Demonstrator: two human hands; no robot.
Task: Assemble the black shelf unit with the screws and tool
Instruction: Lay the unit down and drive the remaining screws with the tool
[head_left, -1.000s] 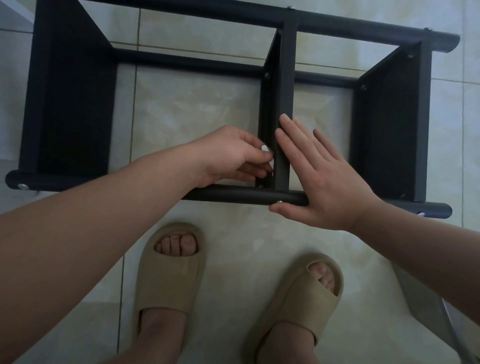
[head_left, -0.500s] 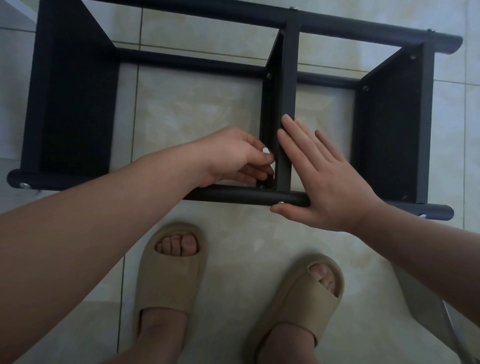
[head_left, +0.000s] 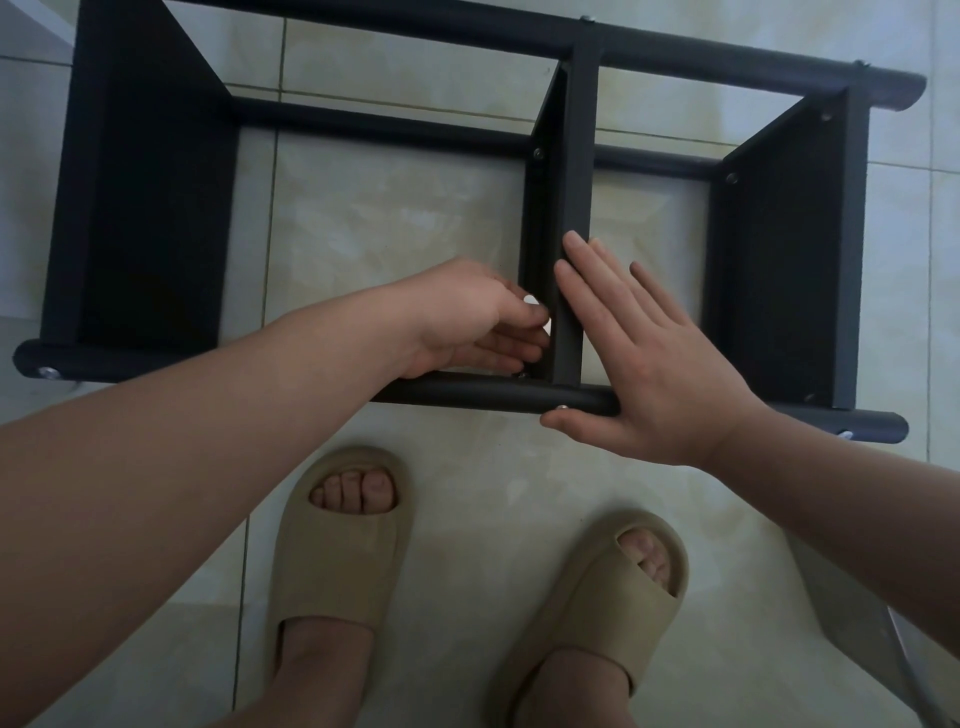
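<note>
Tile (head_left: 405, 218); left fingers (head_left: 519, 345) pinch tool (head_left: 530, 301); right fingers (head_left: 597, 291) flat.

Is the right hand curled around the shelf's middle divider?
No, the right hand lies flat, fingers straight, against the middle divider and the front rail.

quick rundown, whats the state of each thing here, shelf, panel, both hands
black shelf unit, lying on its side on the tiled floor
middle panel, set between the far and near rails
near rail, screw head showing by the right thumb
left hand, fingers curled, pinching a small white piece beside the middle panel
right hand, flat, pressed against the middle panel
slippers, worn on both feet
</note>
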